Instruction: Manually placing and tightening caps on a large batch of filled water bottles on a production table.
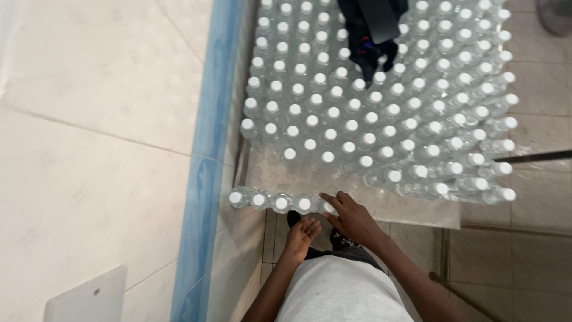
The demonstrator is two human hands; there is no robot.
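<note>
While the right hand [353, 218] rests fingers spread, grasping nothing, on the front row of bottles [280, 202] at 6 o'clock of the table [417, 211], left hand [302, 234] hangs slack, empty, just below.

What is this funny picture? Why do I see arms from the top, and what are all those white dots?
The picture comes from a small camera worn on a person's head, so you look straight down at their own arms and grey shirt. There is no machine here, only two bare hands. The white dots are the caps of clear plastic bottles standing close together on a table beside a tiled wall. A short row of bottles stands alone at the near edge. The right hand reaches to the end of that row, fingers spread, touching a cap. The left hand hovers open just below the row, holding nothing. At the far end another person's dark sleeve shows.
</note>
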